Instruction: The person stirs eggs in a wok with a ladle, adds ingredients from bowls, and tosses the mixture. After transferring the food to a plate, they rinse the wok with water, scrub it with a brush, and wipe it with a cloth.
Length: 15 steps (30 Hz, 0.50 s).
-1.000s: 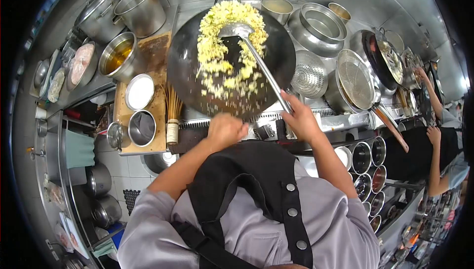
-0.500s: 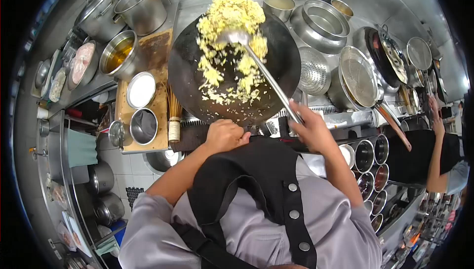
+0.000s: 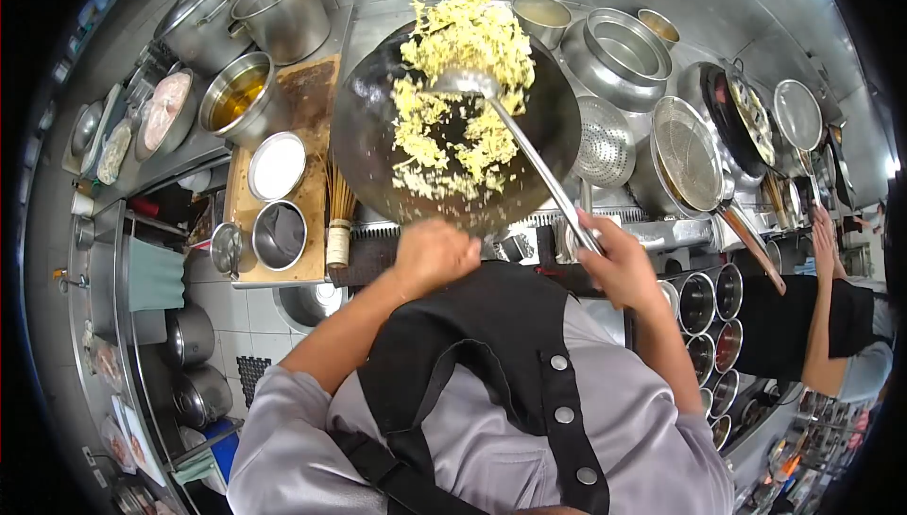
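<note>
A dark wok [image 3: 364, 142] sits in front of me, holding a loose yellow-and-white mix that looks like egg fried rice [image 3: 472, 33], heaped up at the far side. My left hand [image 3: 436, 258] is closed in a fist at the wok's near edge, blurred a little; it appears to grip the wok's handle, which is mostly hidden under it. In my right hand [image 3: 616, 260] is the end of a long metal ladle [image 3: 540, 167]. The ladle's bowl is amid the rice near the wok's centre.
A bamboo brush [image 3: 340, 222] and metal bowls [image 3: 279, 234] stand on a wooden board at left, beside a pot of oil [image 3: 236, 101]. At right are a perforated skimmer [image 3: 603, 142], a strainer [image 3: 688, 151] and seasoning pots [image 3: 697, 298]. Another person's arm [image 3: 822, 317] shows far right.
My right hand and the ladle have come slightly back toward me. The rice has shifted in the wok, with its heap still at the far side. The whole view has moved slightly.
</note>
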{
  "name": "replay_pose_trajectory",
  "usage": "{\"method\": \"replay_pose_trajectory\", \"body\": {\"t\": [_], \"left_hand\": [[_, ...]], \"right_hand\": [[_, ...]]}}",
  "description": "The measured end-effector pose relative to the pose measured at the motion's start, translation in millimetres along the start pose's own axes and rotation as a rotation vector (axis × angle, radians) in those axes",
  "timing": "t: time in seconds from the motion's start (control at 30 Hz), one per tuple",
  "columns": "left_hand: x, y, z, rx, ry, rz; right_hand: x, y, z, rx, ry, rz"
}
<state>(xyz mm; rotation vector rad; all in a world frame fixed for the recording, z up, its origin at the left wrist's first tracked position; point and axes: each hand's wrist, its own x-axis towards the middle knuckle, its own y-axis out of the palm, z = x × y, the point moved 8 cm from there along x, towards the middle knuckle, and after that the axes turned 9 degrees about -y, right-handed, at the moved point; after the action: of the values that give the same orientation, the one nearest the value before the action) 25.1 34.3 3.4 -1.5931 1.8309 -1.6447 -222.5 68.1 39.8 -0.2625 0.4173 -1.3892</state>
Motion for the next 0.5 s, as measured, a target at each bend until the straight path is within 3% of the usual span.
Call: {"method": "replay_pose_trajectory", "body": {"t": [0.07, 0.13, 0.27, 0.33, 0.37, 0.4, 0.47, 0.5], "left_hand": [[44, -15, 15, 0.021, -0.087, -0.021], [81, -11, 31, -0.018, -0.133, -0.048], [69, 36, 39, 0.010, -0.120, -0.035], [23, 55, 29, 0.092, -0.122, 0.073], [3, 49, 16, 0.071, -0.105, 0.156], [-14, 38, 11, -0.086, -0.027, 0.087], [5, 14, 7, 0.022, 0.003, 0.093], [26, 1, 10, 0.046, -0.017, 0.065]], "right_hand": [[-36, -16, -12, 0.186, 0.124, 0.062], [-40, -20, -11, 0.123, 0.189, 0.082], [31, 12, -26, -0.051, 0.140, 0.079], [70, 18, -37, -0.310, -0.291, -0.078], [61, 13, -30, -0.311, -0.292, -0.078], [43, 10, -17, -0.292, -0.254, -0.023], [7, -5, 4, -0.275, -0.217, 0.035], [-15, -17, -6, -0.161, -0.042, 0.076]]}}
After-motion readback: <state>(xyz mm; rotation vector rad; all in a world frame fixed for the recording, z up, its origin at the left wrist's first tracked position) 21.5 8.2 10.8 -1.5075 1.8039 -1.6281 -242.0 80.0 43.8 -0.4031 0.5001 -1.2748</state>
